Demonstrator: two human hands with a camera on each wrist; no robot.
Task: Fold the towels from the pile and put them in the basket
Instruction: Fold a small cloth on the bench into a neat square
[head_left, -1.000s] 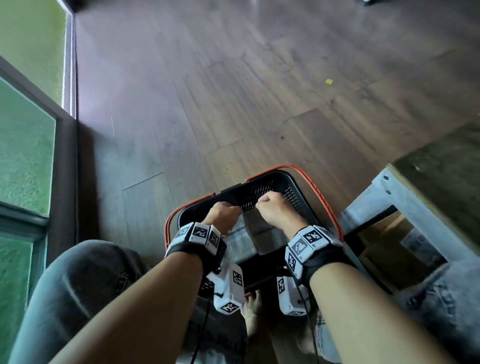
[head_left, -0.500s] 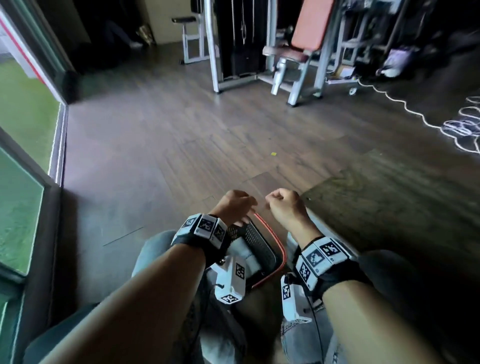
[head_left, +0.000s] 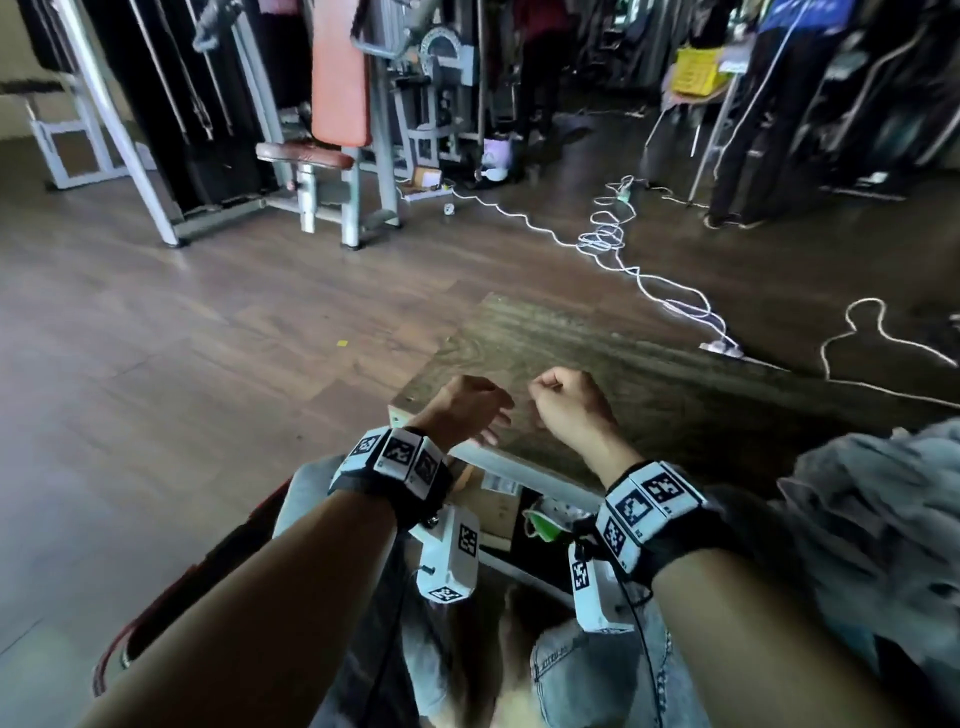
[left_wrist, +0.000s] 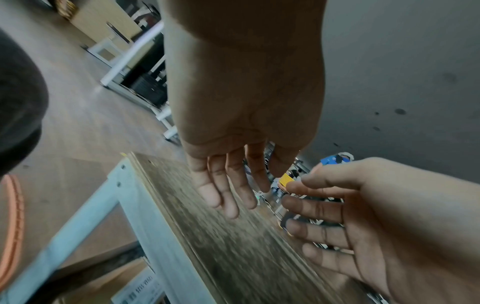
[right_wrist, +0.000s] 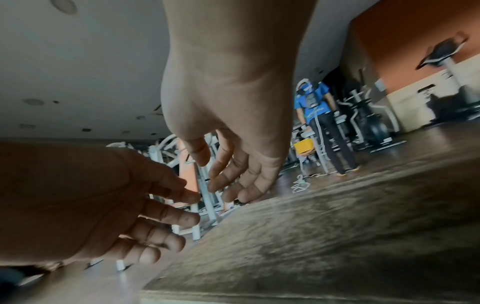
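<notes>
Both hands raised, empty, above the near corner of a wooden table.

The left hand (head_left: 464, 410) hangs with fingers (left_wrist: 228, 191) loosely extended and holds nothing; the right hand (head_left: 569, 402) is just beside it, fingers (right_wrist: 235, 174) relaxed and slightly curled, also empty, the two hands apart. Below them lies the dark wood-grain tabletop (head_left: 597, 358) on a pale metal frame (left_wrist: 140, 207). The pile of grey towels (head_left: 878, 514) sits at the right edge of the head view, on the table's near right side. The basket's orange rim (head_left: 171, 597) shows low at left, beside the person's left knee, on the plank floor (head_left: 182, 338). Gym machines (head_left: 337, 119) and a white cable (head_left: 613, 244) stand beyond.
</notes>
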